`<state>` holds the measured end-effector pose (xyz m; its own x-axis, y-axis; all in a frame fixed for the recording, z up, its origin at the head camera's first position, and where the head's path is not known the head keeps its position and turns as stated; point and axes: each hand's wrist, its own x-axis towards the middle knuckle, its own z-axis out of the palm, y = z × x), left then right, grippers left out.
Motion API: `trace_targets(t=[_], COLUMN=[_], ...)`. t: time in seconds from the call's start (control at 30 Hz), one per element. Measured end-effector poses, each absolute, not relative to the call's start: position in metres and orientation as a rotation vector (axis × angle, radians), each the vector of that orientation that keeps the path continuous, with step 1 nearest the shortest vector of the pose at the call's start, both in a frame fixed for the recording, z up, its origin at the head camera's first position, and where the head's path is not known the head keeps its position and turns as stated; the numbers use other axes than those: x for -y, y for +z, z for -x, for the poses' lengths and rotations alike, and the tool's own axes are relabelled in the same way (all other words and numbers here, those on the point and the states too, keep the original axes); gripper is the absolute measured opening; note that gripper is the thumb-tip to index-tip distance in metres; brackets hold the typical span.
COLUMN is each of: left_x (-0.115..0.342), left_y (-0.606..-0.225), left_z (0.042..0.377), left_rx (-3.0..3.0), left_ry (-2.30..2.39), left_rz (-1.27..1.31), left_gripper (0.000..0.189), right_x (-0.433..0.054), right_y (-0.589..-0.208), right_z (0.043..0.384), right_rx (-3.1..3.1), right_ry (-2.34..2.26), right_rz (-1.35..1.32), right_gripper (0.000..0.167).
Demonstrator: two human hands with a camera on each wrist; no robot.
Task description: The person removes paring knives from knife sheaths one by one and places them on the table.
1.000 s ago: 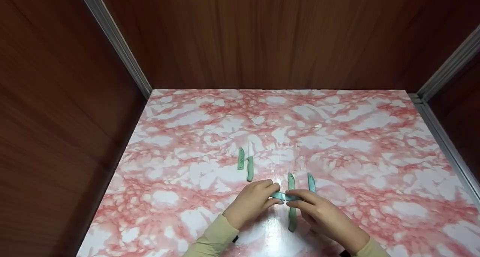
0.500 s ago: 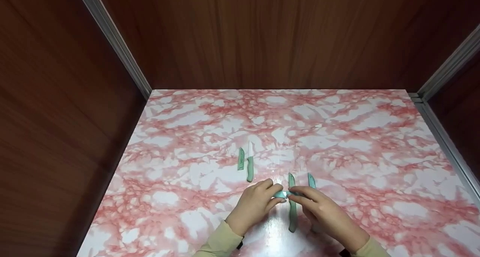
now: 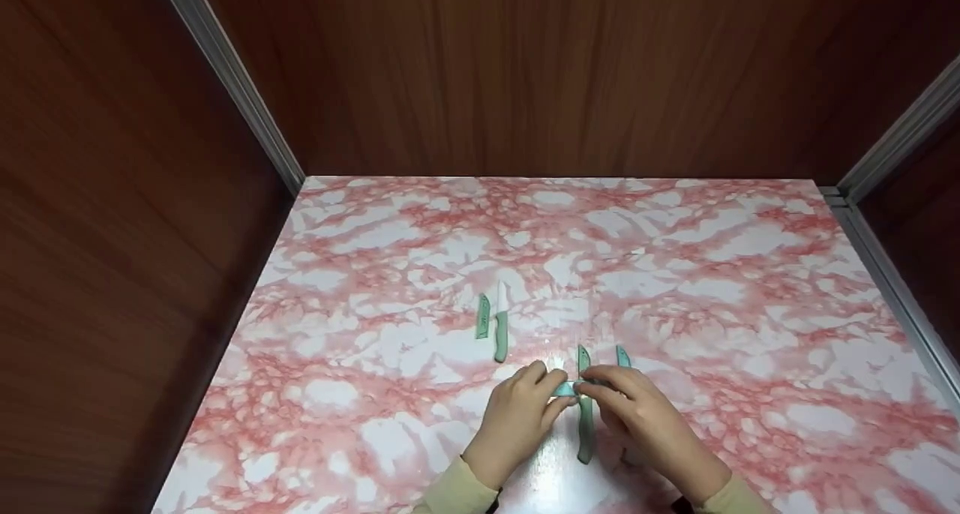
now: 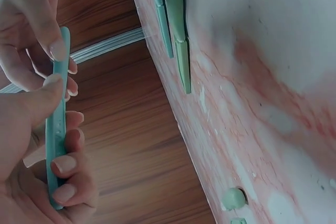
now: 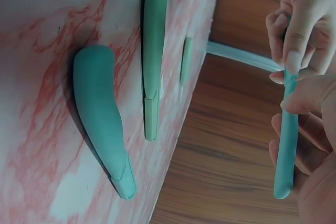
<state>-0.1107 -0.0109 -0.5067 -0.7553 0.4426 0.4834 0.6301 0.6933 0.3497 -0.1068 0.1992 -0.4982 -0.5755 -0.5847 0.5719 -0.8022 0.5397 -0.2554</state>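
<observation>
A teal knife (image 5: 287, 135) is held crosswise between both hands, its blade end inside a teal sheath (image 4: 56, 135). My left hand (image 3: 521, 413) grips the sheath with curled fingers, thumb along its side. My right hand (image 3: 645, 416) pinches the knife's handle, its fingertips close to the left thumb. Below the hands lies a sheathed green knife (image 3: 585, 431), partly covered by them in the head view. Right of it, a sheathed teal knife (image 5: 97, 98) rests on the table, mostly hidden behind the right hand in the head view.
Farther left lie a bare green-handled knife (image 3: 501, 338) with a white blade and, beside it, a green sheath (image 3: 482, 317). The red-and-white marbled table (image 3: 375, 274) meets brown wood-look panels (image 3: 480, 71) at the back and sides.
My left hand has moved right, closer to the right hand. The white gap between the teal sheath and the handle has closed up. The knives on the table stay put.
</observation>
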Motion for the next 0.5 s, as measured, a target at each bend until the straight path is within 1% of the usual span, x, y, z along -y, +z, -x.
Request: trace_targets(t=[0.17,0.5], left_x=[0.0073,0.0031], left_y=[-0.5043,-0.4996], left_z=[0.1081,0.1048], left_rx=[2.534,2.508], left_ry=[-0.712,-0.656], left_rz=[0.808,0.785], left_gripper=[0.022,0.024], right_x=[-0.1974,-0.1922], right_y=[-0.4995,-0.5017], right_z=[0.1095,0.1114], right_rx=[2.335,2.246], right_ry=[0.709,0.735], right_rz=[-1.096,-1.009], right_gripper=[0.033,0.026])
